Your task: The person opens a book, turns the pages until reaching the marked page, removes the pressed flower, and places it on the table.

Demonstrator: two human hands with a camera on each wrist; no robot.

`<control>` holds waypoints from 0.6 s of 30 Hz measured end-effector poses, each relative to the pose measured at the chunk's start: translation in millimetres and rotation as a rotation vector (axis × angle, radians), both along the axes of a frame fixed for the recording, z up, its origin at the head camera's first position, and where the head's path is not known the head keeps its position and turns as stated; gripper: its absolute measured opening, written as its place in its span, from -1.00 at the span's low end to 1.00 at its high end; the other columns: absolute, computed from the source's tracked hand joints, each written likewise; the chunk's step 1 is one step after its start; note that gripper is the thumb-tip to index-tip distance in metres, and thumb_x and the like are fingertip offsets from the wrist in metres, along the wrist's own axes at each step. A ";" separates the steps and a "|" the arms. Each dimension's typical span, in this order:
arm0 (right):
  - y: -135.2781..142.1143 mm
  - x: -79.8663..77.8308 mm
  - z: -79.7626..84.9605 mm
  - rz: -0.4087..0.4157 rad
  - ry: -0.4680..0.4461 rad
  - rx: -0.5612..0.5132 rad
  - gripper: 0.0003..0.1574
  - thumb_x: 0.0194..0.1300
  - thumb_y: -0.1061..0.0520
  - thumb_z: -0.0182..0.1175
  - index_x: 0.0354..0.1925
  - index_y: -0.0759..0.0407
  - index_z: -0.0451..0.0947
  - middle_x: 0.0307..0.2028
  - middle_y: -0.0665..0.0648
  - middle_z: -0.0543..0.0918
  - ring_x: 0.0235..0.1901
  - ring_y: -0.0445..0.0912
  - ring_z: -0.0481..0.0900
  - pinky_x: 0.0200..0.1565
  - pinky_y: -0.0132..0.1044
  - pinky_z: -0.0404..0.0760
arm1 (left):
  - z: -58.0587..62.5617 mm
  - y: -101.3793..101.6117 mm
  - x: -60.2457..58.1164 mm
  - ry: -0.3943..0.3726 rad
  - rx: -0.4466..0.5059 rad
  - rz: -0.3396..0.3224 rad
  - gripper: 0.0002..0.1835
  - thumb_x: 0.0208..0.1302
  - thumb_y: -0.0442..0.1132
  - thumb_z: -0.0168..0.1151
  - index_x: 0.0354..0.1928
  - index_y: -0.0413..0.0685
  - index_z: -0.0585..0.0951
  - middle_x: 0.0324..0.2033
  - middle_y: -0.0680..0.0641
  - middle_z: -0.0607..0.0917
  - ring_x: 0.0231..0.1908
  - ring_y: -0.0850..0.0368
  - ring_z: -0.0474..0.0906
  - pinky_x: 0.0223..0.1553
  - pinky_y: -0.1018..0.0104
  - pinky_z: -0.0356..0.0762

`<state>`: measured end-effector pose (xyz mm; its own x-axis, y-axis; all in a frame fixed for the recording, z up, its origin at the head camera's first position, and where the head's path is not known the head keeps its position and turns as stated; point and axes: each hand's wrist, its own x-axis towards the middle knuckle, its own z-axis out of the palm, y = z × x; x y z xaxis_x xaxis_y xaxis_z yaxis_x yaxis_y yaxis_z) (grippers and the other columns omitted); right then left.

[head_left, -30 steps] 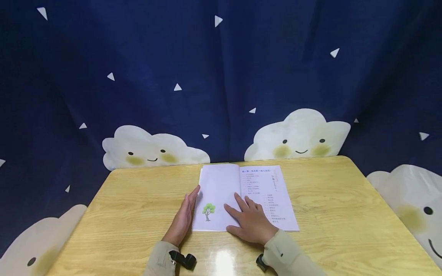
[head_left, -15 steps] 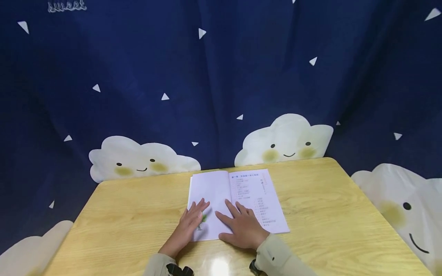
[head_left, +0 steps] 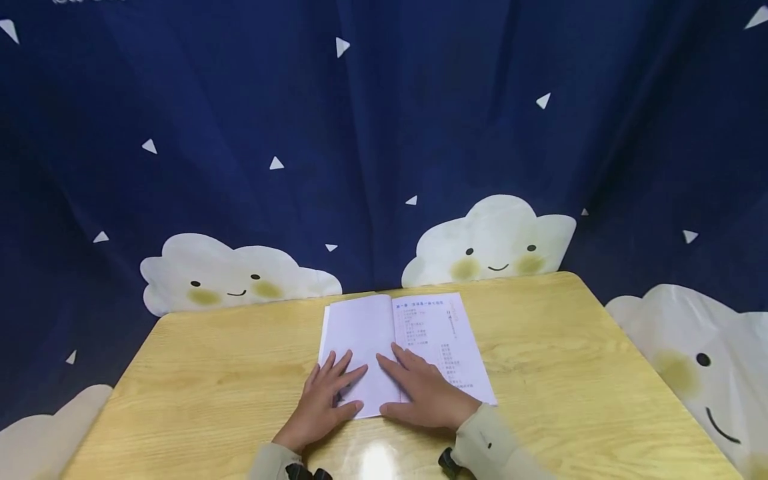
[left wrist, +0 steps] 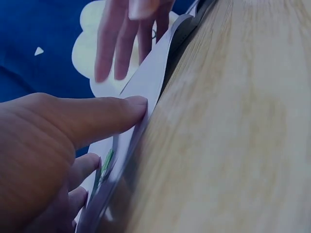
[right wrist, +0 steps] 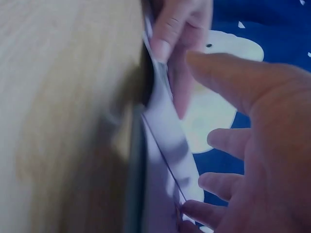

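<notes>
An open book [head_left: 360, 327] lies on the wooden table, a nearly blank page at left and a page of printed lines at right. My left hand [head_left: 322, 403] rests with spread, straight fingers on the lower left page, over its small tree picture. In the left wrist view, that hand's thumb [left wrist: 109, 114] touches the page near its bottom edge. Beside the centre fold, my right hand [head_left: 427, 397] extends over the lower part of the book, covering some of the print. The right wrist view shows the right hand's fingers [right wrist: 233, 145] apart and extended above the curved pages.
The pale wooden table [head_left: 228, 373] reaches out on both sides of the book. Behind its far edge hangs a dark blue curtain [head_left: 252, 100] with white triangles and smiling clouds. Each wrist carries a black camera, such as the one by the right sleeve [head_left: 498, 443].
My left hand has moved right, from beside the book's left edge onto the left page, with its fingers spreading. The right hand remains near the fold. The head view has shifted slightly.
</notes>
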<state>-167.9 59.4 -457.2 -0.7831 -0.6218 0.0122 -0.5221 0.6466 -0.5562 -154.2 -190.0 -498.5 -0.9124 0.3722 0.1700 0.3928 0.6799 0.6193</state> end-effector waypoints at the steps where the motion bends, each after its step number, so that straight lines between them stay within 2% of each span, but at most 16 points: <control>1: 2.9 -0.7 2.1 0.003 -0.013 -0.018 0.02 0.23 -0.34 0.18 0.49 -0.04 0.08 0.49 0.25 -0.01 0.44 0.20 0.00 0.31 0.25 0.13 | 0.9 0.2 -0.1 0.001 -0.006 0.002 -0.38 0.18 -0.03 0.35 0.32 0.17 0.47 0.43 -0.13 0.21 0.45 -0.26 -0.14 0.35 -0.30 -0.34; 4: 13.1 -2.5 8.7 -0.011 -0.045 -0.047 0.07 0.20 -0.34 0.22 0.50 -0.03 0.06 0.49 0.25 -0.04 0.45 0.20 -0.05 0.35 0.21 0.07 | 3.4 1.8 -2.0 0.008 -0.024 0.006 -0.38 0.18 -0.04 0.35 0.31 0.18 0.47 0.43 -0.12 0.21 0.45 -0.25 -0.13 0.36 -0.29 -0.32; 11: 45.7 -0.6 21.7 -0.121 -0.089 -0.055 0.17 0.08 -0.30 0.36 0.49 -0.01 0.07 0.49 0.27 -0.05 0.46 0.22 -0.09 0.35 0.25 0.01 | 5.9 5.8 -3.9 0.001 -0.025 -0.007 -0.38 0.18 -0.06 0.35 0.32 0.17 0.47 0.44 -0.13 0.20 0.45 -0.25 -0.14 0.36 -0.28 -0.33; 18: 73.7 3.6 25.9 -0.230 -0.146 -0.006 0.29 -0.05 -0.24 0.47 0.51 -0.02 0.03 0.51 0.24 -0.10 0.45 0.24 -0.11 0.35 0.28 -0.03 | 4.7 1.5 0.4 -0.018 -0.022 0.010 -0.37 0.17 -0.08 0.37 0.32 0.18 0.47 0.44 -0.13 0.19 0.46 -0.25 -0.14 0.37 -0.27 -0.35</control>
<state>-164.4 133.0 -431.4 -0.8976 -0.4274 -0.1084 -0.2755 0.7355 -0.6189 -153.8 -188.6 -493.8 -0.9191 0.3663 0.1454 0.3746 0.6975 0.6109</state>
